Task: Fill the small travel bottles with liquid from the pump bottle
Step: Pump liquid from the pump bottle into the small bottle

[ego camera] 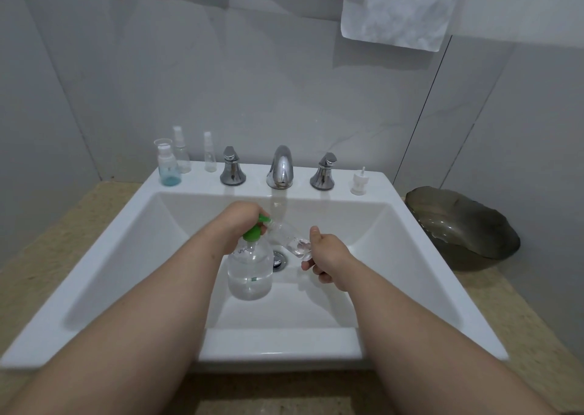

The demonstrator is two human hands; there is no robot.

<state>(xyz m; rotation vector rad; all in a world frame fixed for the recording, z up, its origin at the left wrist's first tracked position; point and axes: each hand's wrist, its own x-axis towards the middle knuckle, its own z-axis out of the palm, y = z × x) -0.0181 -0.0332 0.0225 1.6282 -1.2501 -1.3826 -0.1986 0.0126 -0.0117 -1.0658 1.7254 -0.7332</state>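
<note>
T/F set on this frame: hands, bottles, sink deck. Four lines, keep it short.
1. The left hand grips the green pump of the pump bottle. True.
2. The right hand holds the travel bottle upright on the counter. False: it is tilted over the basin, mouth at the pump's nozzle.
3. Three small bottles stand on the sink deck left of the faucet. True.
4. The white spray cap lies in the basin. False: it stands on the deck, right side.
</note>
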